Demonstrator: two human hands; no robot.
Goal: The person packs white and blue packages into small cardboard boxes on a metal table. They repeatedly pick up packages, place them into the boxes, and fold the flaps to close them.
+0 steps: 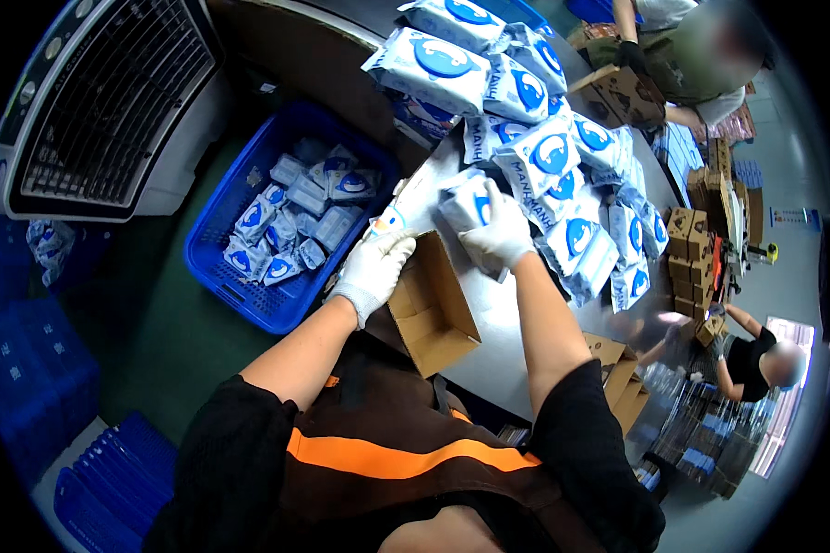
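A small open cardboard box (438, 318) is tilted at the table's near edge, its brown inside facing me. My left hand (375, 274), in a white glove, is closed on the box's left edge, beside a white flap with a colourful print (389, 221). My right hand (500, 232), gloved too, grips a soft white-and-blue packet (463, 198) just above the box, slightly blurred. Beyond it, a heap of similar packets (549, 157) with round blue prints covers the metal table (503, 346).
Left of the table stands a blue plastic basket (281, 313) holding smaller packets. A large air cooler (115, 101) is at the far left, with stacked blue baskets (111, 484) below. Two co-workers handle cardboard boxes (618, 97) on the right, near stacked cartons (692, 263).
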